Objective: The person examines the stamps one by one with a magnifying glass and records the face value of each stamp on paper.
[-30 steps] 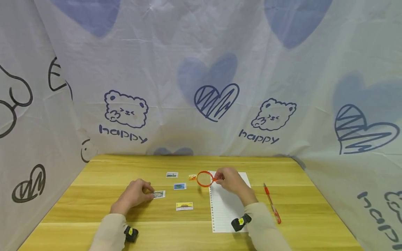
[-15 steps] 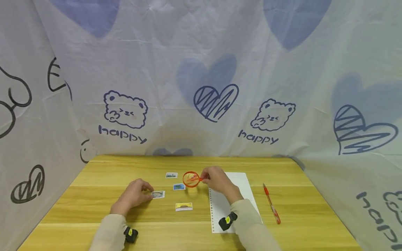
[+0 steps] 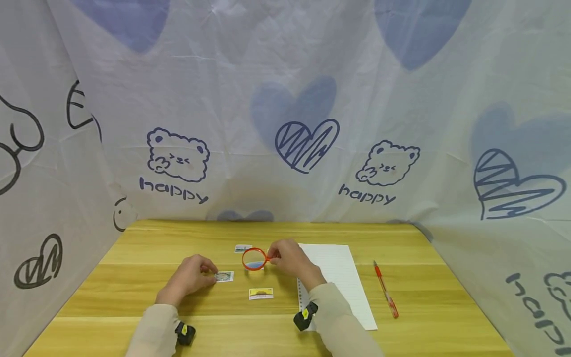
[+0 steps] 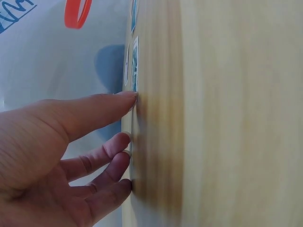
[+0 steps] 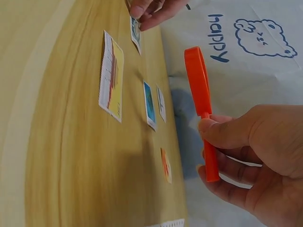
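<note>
My right hand (image 3: 292,258) grips the handle of a red-rimmed magnifying glass (image 5: 199,85), thumb on one side and fingers curled round the other. In the head view, its lens overlaps a blue postage stamp (image 5: 149,105), whose colour shows through the glass. Farther left, my left hand (image 3: 193,275) rests low on the table, its thumb and a fingertip at the left end of a grey-green stamp (image 3: 225,276) that lies flat. A yellow stamp (image 3: 260,293) lies nearer the front, and a pale stamp (image 3: 243,248) lies behind the lens.
A small red-and-yellow stamp (image 5: 166,165) lies under the right hand's side. Lined paper (image 3: 343,282) with a perforated left edge is partly covered by the right forearm. A red pen (image 3: 386,290) lies to its right. Printed cloth (image 3: 241,163) rises behind the wooden table (image 3: 428,297).
My right hand has carried the magnifying glass left, from beside the red-and-yellow stamp, across it, to over the blue stamp. The left hand stays at the grey-green stamp.
</note>
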Available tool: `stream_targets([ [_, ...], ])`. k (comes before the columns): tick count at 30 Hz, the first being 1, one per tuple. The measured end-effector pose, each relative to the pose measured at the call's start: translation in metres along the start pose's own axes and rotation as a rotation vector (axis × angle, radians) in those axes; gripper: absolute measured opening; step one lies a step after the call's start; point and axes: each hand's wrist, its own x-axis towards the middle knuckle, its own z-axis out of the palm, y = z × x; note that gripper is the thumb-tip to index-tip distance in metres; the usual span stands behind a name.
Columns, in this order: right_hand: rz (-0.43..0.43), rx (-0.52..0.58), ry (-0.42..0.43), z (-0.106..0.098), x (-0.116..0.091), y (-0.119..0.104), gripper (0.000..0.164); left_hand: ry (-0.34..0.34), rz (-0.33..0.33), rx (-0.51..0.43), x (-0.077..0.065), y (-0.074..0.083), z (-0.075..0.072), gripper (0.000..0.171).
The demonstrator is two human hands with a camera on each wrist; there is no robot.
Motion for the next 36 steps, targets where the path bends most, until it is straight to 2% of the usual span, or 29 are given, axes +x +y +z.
stream_targets([
  [5, -0.024, -0.008, 0.006, 0.008, 0.006, -0.005, 0.005, 0.002, 0.01, 0.0, 0.0, 0.0, -0.001, 0.014],
  [13, 0.0, 0.014, -0.031, 0.018, 0.016, -0.015, 0.005, 0.006, 0.015, -0.002, -0.001, 0.001, -0.002, 0.015],
  [21, 0.014, 0.032, -0.048, 0.023, 0.018, -0.026, 0.005, -0.002, 0.001, -0.002, -0.001, 0.002, -0.002, 0.014],
  [36, 0.032, -0.006, -0.056, 0.041, 0.019, -0.034, 0.005, -0.008, -0.009, -0.002, 0.0, 0.001, -0.001, 0.013],
])
